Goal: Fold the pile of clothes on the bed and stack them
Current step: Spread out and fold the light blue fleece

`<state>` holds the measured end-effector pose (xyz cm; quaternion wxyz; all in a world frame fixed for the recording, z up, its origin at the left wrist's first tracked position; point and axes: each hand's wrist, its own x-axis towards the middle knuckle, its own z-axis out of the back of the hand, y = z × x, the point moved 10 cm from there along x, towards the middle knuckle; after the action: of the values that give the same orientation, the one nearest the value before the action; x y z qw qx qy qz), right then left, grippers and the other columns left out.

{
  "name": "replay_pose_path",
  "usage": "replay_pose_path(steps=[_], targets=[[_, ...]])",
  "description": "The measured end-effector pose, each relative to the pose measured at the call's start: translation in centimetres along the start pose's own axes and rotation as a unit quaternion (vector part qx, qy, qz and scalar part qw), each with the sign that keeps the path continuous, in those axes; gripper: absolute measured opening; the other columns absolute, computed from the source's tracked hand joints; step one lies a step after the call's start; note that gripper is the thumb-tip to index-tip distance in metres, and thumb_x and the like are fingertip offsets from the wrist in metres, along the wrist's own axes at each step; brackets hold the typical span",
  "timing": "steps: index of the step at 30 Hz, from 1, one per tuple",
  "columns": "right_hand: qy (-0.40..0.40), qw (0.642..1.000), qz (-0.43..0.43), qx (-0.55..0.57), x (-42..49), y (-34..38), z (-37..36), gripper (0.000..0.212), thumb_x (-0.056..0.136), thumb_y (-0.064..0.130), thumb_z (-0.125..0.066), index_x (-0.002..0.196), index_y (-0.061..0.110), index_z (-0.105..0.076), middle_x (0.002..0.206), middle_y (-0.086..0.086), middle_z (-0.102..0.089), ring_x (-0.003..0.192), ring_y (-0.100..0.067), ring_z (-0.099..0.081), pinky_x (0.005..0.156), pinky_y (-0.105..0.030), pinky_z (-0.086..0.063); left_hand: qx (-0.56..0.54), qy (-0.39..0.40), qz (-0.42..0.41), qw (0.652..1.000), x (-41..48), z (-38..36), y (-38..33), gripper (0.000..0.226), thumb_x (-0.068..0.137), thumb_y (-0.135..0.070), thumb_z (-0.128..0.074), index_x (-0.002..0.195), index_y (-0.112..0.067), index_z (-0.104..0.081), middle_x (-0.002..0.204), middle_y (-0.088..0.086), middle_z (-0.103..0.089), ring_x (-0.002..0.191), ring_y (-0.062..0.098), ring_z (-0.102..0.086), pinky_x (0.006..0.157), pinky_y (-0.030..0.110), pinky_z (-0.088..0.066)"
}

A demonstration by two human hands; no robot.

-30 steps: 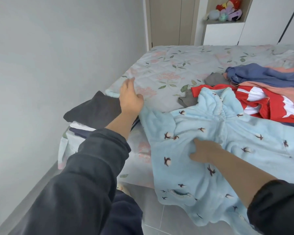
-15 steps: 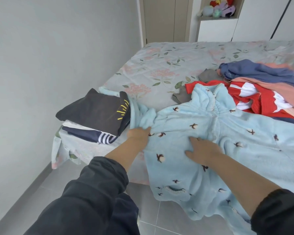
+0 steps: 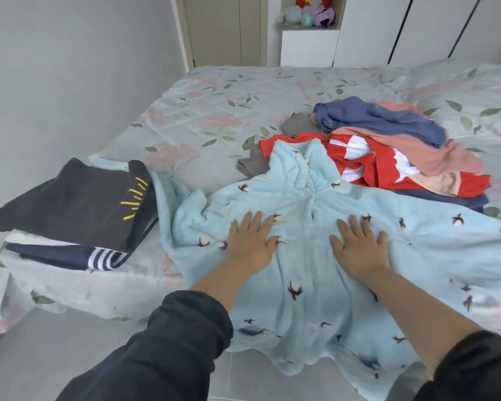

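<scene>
Bed (image 3: pixel 243 91), floral sheet: the blue robe (image 3: pixel 310 285) is lying spread at the near edge, hem hanging over. The left hand (image 3: pixel 250 241) is coming back from the sleeve to join the right hand (image 3: pixel 359 247). Both are pressing flat, fingers spread, probably smoothing before the fold. The folded stack (image 3: pixel 70 206) is sitting to the left, the unfolded pile (image 3: pixel 388 151) behind.

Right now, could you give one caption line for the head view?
Fluffy light-blue robe with cotton-flower print, spread on the floral-sheeted bed, pressed flat by the left hand and right hand.

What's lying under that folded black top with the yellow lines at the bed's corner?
Under the black top shows a white layer, then a navy garment with white stripes, resting on the floral bedsheet. Anything more between them is covered.
</scene>
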<state>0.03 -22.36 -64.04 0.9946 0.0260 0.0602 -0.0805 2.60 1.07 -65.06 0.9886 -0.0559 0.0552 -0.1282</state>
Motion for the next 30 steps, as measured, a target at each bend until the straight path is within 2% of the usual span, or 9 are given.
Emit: replay_pose_path(steps=[4,6,8,11,17,21,24,27,30], targets=[[0.021,0.988,-0.136,0.066,1.8,-3.4,0.5,0.060,0.097,0.045,-0.015,0.152,0.021,-0.011,0.160,-0.004,0.001,0.146,-0.025,0.002,0.112,-0.061,-0.004,0.003,-0.057,0.022,0.998,0.0,0.0,0.6,0.058,0.099,-0.048,-0.016,0.153,-0.030,-0.004,0.161,-0.005,-0.001,0.147,0.018,0.006,0.118,0.045,0.006],[-0.001,0.995,-0.077,0.065,1.7,0.6,1.1,0.061,0.098,0.048,-0.015,0.152,0.022,-0.008,0.160,-0.006,0.005,0.147,-0.026,0.007,0.112,-0.061,0.001,-0.010,-0.067,0.015,0.998,0.0,0.2,0.5,0.058,0.099,-0.047,-0.017,0.153,-0.030,-0.006,0.161,-0.005,-0.003,0.148,0.018,0.004,0.118,0.044,0.005],[-0.054,0.996,0.048,0.047,0.5,5.9,1.6,0.061,0.097,0.049,-0.013,0.152,0.026,-0.004,0.160,-0.003,0.007,0.147,-0.025,0.010,0.113,-0.057,0.006,-0.024,-0.079,0.011,0.997,-0.2,0.4,0.5,0.057,0.099,-0.045,-0.019,0.153,-0.029,-0.008,0.161,-0.005,-0.005,0.148,0.017,0.003,0.118,0.043,0.005],[-0.021,0.992,0.122,0.015,-1.1,6.9,-0.5,0.060,0.096,0.051,-0.009,0.151,0.033,0.001,0.160,0.004,0.007,0.147,-0.020,0.008,0.114,-0.053,0.006,-0.039,-0.083,0.000,0.996,-0.4,0.6,0.8,0.055,0.101,-0.043,-0.022,0.153,-0.028,-0.011,0.161,-0.005,-0.007,0.148,0.016,0.002,0.117,0.040,0.006],[0.011,1.000,-0.013,-0.023,0.4,-2.9,0.1,0.059,0.097,0.050,-0.008,0.152,0.030,0.001,0.160,0.004,0.008,0.147,-0.017,0.006,0.116,-0.054,-0.002,-0.043,-0.080,-0.021,0.996,-1.0,0.8,1.3,0.054,0.102,-0.040,-0.021,0.153,-0.026,-0.011,0.161,-0.003,-0.007,0.148,0.014,0.001,0.117,0.034,0.007],[0.048,0.997,-0.054,0.002,-0.4,-1.6,0.4,0.061,0.098,0.049,-0.012,0.152,0.024,0.003,0.160,-0.005,0.011,0.147,-0.023,0.008,0.116,-0.056,-0.001,-0.032,-0.068,-0.024,0.997,-2.4,1.1,1.4,0.053,0.102,-0.036,-0.022,0.153,-0.024,-0.013,0.161,-0.002,-0.010,0.148,0.015,-0.002,0.118,0.034,0.003],[0.011,0.999,0.032,0.040,-1.4,4.5,1.4,0.063,0.099,0.047,-0.017,0.152,0.020,0.003,0.160,-0.006,0.011,0.147,-0.024,0.009,0.115,-0.053,0.001,-0.045,-0.083,-0.053,0.994,-4.0,3.1,2.1,0.050,0.099,-0.028,-0.038,0.147,-0.018,-0.034,0.155,0.002,-0.029,0.145,0.020,-0.017,0.118,0.033,-0.008],[0.005,0.987,0.142,0.074,-2.5,12.1,1.8,0.064,0.100,0.047,-0.020,0.152,0.023,0.006,0.160,-0.003,0.013,0.147,-0.023,0.011,0.116,-0.048,0.004,-0.063,-0.189,-0.036,0.979,-6.1,8.7,5.1,0.037,0.085,-0.011,-0.053,0.119,-0.006,-0.065,0.129,0.011,-0.058,0.130,0.032,-0.042,0.106,0.038,-0.030],[0.043,0.967,0.220,0.118,-3.3,18.4,1.2,0.064,0.100,0.045,-0.025,0.151,0.027,0.011,0.160,-0.001,0.012,0.147,-0.020,0.008,0.117,-0.046,0.001,-0.011,-0.264,0.027,0.964,-7.7,14.2,9.8,0.031,0.081,-0.006,-0.055,0.107,-0.002,-0.070,0.120,0.012,-0.063,0.122,0.034,-0.048,0.098,0.039,-0.036]])
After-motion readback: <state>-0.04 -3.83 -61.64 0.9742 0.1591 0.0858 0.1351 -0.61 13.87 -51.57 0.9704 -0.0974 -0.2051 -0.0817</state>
